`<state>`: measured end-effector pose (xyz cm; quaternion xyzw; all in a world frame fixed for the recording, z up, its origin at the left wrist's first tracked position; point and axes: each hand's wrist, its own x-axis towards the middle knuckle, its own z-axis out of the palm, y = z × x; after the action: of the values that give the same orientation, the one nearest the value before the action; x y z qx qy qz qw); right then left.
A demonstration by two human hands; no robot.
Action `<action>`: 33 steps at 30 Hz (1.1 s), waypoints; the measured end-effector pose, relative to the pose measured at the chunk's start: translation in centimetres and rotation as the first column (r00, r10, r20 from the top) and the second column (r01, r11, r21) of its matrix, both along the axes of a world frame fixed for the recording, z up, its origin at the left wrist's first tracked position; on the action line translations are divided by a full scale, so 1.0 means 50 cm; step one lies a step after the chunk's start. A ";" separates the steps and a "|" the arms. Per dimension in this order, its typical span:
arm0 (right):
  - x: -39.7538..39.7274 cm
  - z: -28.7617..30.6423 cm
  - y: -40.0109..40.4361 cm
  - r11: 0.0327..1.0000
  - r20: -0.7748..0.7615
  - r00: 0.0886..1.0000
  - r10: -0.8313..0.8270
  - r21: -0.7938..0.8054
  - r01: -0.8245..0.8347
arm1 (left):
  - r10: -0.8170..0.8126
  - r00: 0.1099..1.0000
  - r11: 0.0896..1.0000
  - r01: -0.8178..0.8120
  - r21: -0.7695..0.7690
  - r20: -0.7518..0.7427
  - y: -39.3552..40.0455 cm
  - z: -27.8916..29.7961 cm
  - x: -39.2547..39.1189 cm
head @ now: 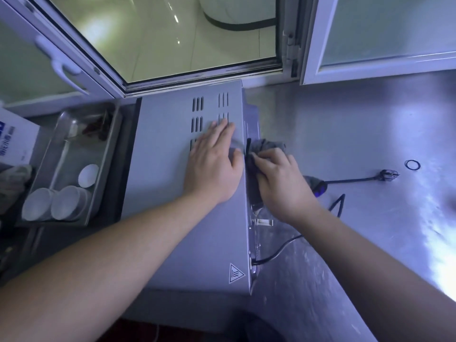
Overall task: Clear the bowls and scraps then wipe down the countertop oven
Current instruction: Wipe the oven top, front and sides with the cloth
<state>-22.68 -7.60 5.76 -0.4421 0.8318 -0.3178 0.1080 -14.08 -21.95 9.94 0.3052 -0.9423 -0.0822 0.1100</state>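
Reaching forward, we lay our left hand [214, 159] flat, fingers straight, on the oven [172, 193] top; our right hand [278, 178] curls its fingers around a cloth [267, 145] against the oven's side on the bench [357, 134].

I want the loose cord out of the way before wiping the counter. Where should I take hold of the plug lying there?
Grip the plug by its dark body, from above, fingers across its sides. It lies flat on the steel counter with open space around it, prongs pointing right, its cord trailing left toward the oven.
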 end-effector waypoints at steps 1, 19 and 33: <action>0.013 0.001 0.014 1.000 0.001 1.000 0.004 -0.013 -0.004 | -0.003 1.000 1.000 0.003 0.000 -0.001 0.000 0.001 0.000; 0.098 -0.046 0.179 0.972 0.134 0.980 0.145 -0.204 -0.116 | 0.012 1.000 0.999 -0.013 0.048 0.014 -0.001 0.006 0.000; 0.071 -0.006 0.067 0.731 0.962 0.225 -0.153 -0.043 0.681 | 0.019 1.000 0.999 -0.019 0.043 -0.009 -0.004 -0.004 0.000</action>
<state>-19.13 -4.26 5.45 0.0536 0.6084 -0.7105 0.3495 -14.09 -22.17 9.74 0.3161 -0.9369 -0.1028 0.1087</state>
